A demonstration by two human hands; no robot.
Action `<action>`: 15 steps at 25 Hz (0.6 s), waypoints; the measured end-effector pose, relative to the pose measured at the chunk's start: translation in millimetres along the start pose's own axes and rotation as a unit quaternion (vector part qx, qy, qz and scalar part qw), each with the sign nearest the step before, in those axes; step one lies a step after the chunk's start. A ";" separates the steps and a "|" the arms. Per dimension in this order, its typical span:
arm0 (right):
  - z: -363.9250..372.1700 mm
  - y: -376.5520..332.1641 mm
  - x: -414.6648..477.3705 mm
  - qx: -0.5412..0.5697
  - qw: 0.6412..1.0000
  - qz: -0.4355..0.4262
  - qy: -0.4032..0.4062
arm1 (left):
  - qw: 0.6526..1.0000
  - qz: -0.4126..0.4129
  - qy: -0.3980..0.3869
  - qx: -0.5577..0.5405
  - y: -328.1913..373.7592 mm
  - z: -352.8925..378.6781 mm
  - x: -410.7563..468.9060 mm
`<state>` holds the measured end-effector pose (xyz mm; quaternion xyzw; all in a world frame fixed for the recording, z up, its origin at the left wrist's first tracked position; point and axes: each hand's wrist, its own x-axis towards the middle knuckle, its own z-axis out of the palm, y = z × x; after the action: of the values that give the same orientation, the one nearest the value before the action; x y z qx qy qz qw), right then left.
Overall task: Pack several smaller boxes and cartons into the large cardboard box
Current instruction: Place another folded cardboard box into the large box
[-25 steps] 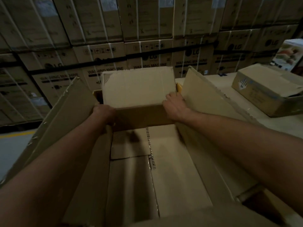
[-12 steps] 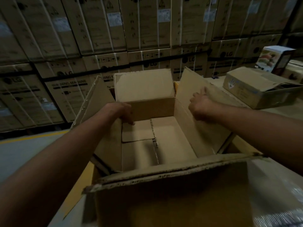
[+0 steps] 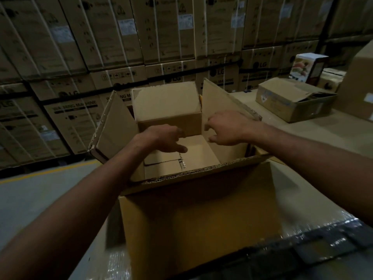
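1. Head view: a second ago both hands were clamped on the sides of the small box (image 3: pixel 167 102), setting it against the far wall of the big box (image 3: pixel 201 219). Half a second ago they let go, and the right hand went to the right flap (image 3: pixel 220 102).
2. Now the left hand (image 3: pixel 161 140) hangs over the opening with its fingers loosely curled and thumb out, gripping nothing. The small box sits just beyond its fingertips.
3. The right hand (image 3: pixel 228 128) is likewise slack and empty, level with the left. The right flap stands just behind it; whether a knuckle touches it I cannot tell.
4. Meaning for the task: the first small box looks placed and released, seated at the far end with its top above the rim. Bare box floor (image 3: pixel 201 156) lies under both palms, so room remains and the hands are free for the next carton.
5. Count, in the big box: one small box.
6. Count, hands: two, both empty.
7. Count, flaps standing up: the left flap (image 3: pixel 113 126) beyond the left wrist, the right flap, and the near one below the forearms, which makes three.
8. Count, well off to the right of the right hand on the table (image 3: pixel 323 138): one open carton (image 3: pixel 286 106), one printed carton (image 3: pixel 304 66) behind it, and more brown boxes at the frame edge, too cut off to count.
9. Strapped cartons (image 3: pixel 121 37) fill the wall beyond both hands, too many to count.
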<state>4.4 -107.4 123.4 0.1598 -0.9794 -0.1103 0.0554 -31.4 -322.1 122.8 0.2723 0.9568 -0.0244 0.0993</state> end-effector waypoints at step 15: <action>10.9 80.9 -101.5 0.112 0.985 0.110 0.073 | 0.988 -0.044 0.096 -0.111 170.6 -16.8 -15.4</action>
<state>74.2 2.5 124.3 0.0644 -0.9905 0.0191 0.1203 68.1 -183.3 143.7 0.2186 0.9696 0.1039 0.0354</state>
